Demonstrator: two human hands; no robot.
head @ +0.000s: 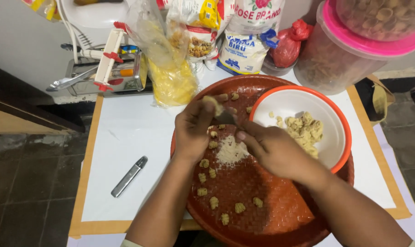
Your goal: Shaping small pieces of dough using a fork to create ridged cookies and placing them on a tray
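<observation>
On the white table top (134,132), seen from the head camera, a large round red woven tray (262,215) is set, and a white bowl with an orange rim (340,132) rests on its far right part. A lump of pale dough (305,130) is left in the bowl, with a few crumbs beside it, so a fair share of the dough is judged still unshaped.

Shaped dough pieces (214,201) are laid out on the tray: about nine are counted in the near and middle part, and some five more at the far edge near the hands, though a few are partly hidden by the fingers, so the count is uncertain. One small heap of white flour (230,151) lies in the middle of the tray.

The left hand (194,130) is closed about a small piece of dough (213,104) pinched at its fingertips, above the far part of the tray. The right hand (274,151) is curled, with finger and thumb pressed on what seems a small grey tool; the hold on it cannot be made out clearly.

To the left of the tray, one slim grey pen-shaped device (129,176) is seen. Far on the table, one bag of yellow snacks (173,82), several printed flour bags (244,50), one red plastic bag (287,45), and two stacked clear tubs with pink lids (353,41) are found, with one metal machine (107,75) at the far left.
</observation>
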